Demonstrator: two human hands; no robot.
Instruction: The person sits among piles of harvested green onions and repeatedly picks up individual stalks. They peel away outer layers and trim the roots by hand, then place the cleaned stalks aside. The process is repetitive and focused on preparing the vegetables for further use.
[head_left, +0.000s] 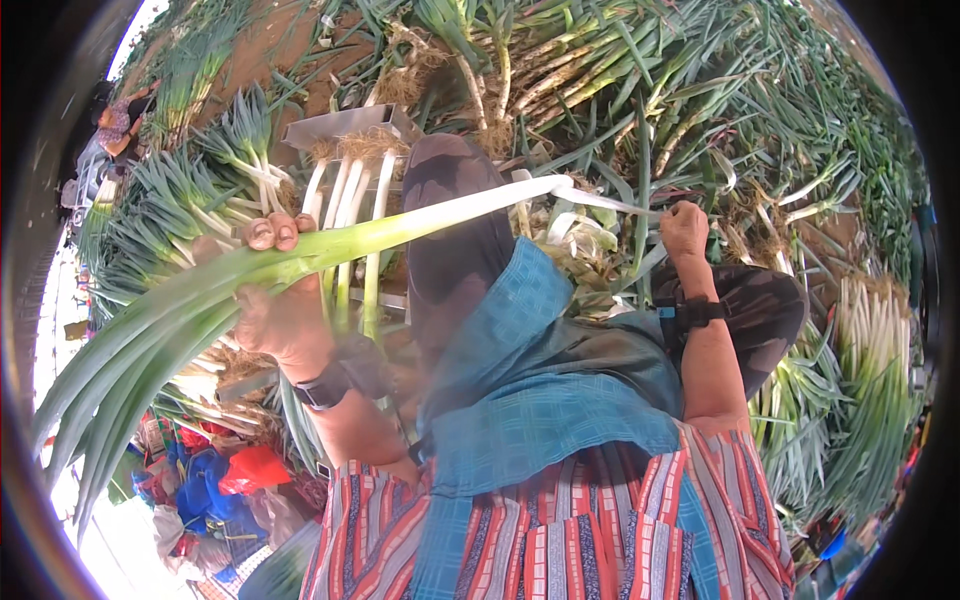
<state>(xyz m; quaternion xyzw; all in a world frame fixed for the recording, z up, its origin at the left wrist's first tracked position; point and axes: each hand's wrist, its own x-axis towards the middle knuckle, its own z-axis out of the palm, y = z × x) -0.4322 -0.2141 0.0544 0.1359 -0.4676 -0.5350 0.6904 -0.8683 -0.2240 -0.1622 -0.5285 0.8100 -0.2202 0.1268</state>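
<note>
My left hand (281, 319) is wrapped around the green upper part of a large leek (420, 225). Its long dark leaves fan out past that hand to the lower left, and its white shank reaches across my raised knee. From the shank's white end a thin, pale strip of leek skin (604, 201) stretches to the right, slightly blurred. The fingers of my right hand (684, 231) are pinched on the strip's far end. Under the held leek, several white leeks (352, 191) with roots on lie side by side against a metal holder (349, 127).
Untrimmed leeks (570, 75) with soiled roots are heaped ahead. Peeled leaf scraps (581, 236) lie between my knees. Leek bundles stand at left (180, 202) and right (874, 352). Plastic bags (217, 480) sit at lower left. Another person (120, 124) is at far left.
</note>
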